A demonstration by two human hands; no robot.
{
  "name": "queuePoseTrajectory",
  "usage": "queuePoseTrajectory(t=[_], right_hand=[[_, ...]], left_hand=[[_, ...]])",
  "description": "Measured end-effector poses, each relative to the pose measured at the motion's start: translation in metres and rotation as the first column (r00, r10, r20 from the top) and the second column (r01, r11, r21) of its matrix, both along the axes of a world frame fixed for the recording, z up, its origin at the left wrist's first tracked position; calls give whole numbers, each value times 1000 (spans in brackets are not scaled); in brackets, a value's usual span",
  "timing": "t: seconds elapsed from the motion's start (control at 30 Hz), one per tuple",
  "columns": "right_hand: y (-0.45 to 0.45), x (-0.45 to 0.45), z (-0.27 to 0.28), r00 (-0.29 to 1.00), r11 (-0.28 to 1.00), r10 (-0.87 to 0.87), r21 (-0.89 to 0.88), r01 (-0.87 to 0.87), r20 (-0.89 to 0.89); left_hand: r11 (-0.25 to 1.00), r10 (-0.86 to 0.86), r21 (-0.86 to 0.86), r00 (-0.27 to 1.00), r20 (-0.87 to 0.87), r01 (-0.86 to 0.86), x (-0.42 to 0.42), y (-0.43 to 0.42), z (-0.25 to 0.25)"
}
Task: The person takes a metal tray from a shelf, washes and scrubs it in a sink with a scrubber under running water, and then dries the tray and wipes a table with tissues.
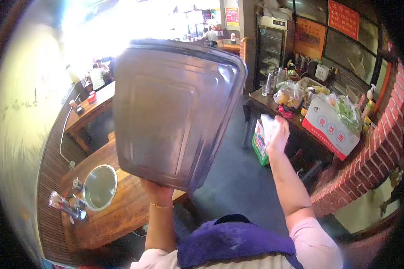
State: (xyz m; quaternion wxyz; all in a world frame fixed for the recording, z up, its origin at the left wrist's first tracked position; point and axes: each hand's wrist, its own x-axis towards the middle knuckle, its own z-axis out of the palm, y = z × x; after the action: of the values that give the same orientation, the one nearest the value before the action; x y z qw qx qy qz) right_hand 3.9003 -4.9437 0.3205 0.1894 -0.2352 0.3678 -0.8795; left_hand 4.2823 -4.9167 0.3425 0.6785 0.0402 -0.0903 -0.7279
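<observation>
A large rectangular tray [166, 112], brownish and shiny like metal, is held up on edge in front of me. My left hand [158, 190] grips its lower edge; the fingers behind it are hidden. Out to the right, my right hand [278, 136] is closed on a white cloth [268, 127], which could also be folded paper. That hand is apart from the tray and appears in front of the cluttered side table [267, 98].
On the left, a wooden table [121, 206] carries a round metal pot [100, 188] and a utensil holder [67, 206]. A white carton [330, 125] and bagged food [289, 94] crowd the side table. A brick ledge [368, 152] borders the right. People sit farther back.
</observation>
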Motion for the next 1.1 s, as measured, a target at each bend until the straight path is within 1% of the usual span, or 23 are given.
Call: queuePoseTrajectory(t=[0.03, 0.07, 0.1, 0.13, 0.17, 0.2, 0.23, 0.27, 0.3, 0.33, 0.37, 0.4, 0.47, 0.53, 0.6, 0.67, 0.73, 0.77, 0.8, 0.9, 0.93, 1.0, 1.1], right_hand=[[2, -3, 15, 996, 998, -58, -28, 56, -70], [3, -3, 34, 996, 988, -35, -155, 22, -77], [4, -2, 56, 980, 981, -154, -139, 136, -129], [11, 8, 81, 903, 952, -291, -194, 238, -316], [18, 19, 105, 842, 944, -325, -200, 262, -430], [26, 31, 129, 802, 958, -282, -198, 207, -527], [23, 33, 140, 520, 883, -443, -257, 392, -730], [25, 42, 158, 253, 825, -506, -378, 419, -825], [14, 44, 161, 211, 858, -453, -360, 367, -866], [-5, 42, 158, 136, 839, -494, -431, 332, -859], [-11, 43, 153, 133, 886, -378, -317, 339, -916], [-22, 37, 141, 94, 908, -324, -281, 312, -941], [-25, 38, 135, -11, 928, -262, -255, 272, -965], [-8, 49, 117, -136, 936, -237, -264, 235, -962], [16, 79, 93, -276, 975, -90, -141, 172, -957], [47, 111, 64, -355, 998, 68, 62, 28, -932], [75, 140, 34, -572, 956, 248, 294, 12, -782], [81, 148, 11, -548, 980, 100, 176, -88, -831], [91, 153, 10, -538, 987, 50, 124, -102, -842], [87, 158, -1, -584, 980, -173, -77, -185, -793], [86, 160, 3, -597, 984, -146, -51, -174, -789], [89, 163, 16, -627, 991, -88, -3, -136, -774], [89, 164, 29, -664, 994, -30, 48, -99, -747]], left_hand=[[996, 32, 81, 999, 25, -34, -5, 0, -4], [997, -44, -66, 998, 50, 48, -5, -14, -31], [997, -79, -2, 996, 35, 80, -11, -11, -32], [992, -113, 63, 993, 19, 111, -18, -8, -30], [982, -142, 124, 990, 3, 141, -25, -5, -27], [971, -194, 139, 981, -14, 194, -30, -1, -23], [963, -215, 161, 976, -11, 214, -34, -2, -25], [955, -235, 186, 972, -8, 233, -37, -3, -28], [944, -255, 214, 967, -5, 250, -40, -2, -32], [943, -243, 235, 970, 2, 236, -42, -1, -35], [942, -230, 254, 973, 7, 221, -45, -1, -38], [940, -216, 272, 976, 10, 205, -46, -1, -41], [946, -229, 254, 971, 75, 203, -45, 0, -53], [946, -244, 238, 968, 66, 222, -50, -2, -57], [933, -275, 244, 961, 7, 265, -57, 4, -51], [914, -269, 306, 962, -40, 268, -59, 1, -47], [911, -260, 323, 965, -29, 255, -56, -4, -48], [924, -247, 303, 969, 0, 235, -55, -7, -56], [935, -228, 284, 973, 29, 211, -53, -10, -64], [928, -252, 296, 966, 56, 225, -47, -17, -88], [914, -254, 348, 964, 84, 210, -51, -11, -74], [920, -256, 327, 962, 91, 214, -56, -2, -56], [926, -253, 316, 962, 106, 209, -55, 4, -56]])
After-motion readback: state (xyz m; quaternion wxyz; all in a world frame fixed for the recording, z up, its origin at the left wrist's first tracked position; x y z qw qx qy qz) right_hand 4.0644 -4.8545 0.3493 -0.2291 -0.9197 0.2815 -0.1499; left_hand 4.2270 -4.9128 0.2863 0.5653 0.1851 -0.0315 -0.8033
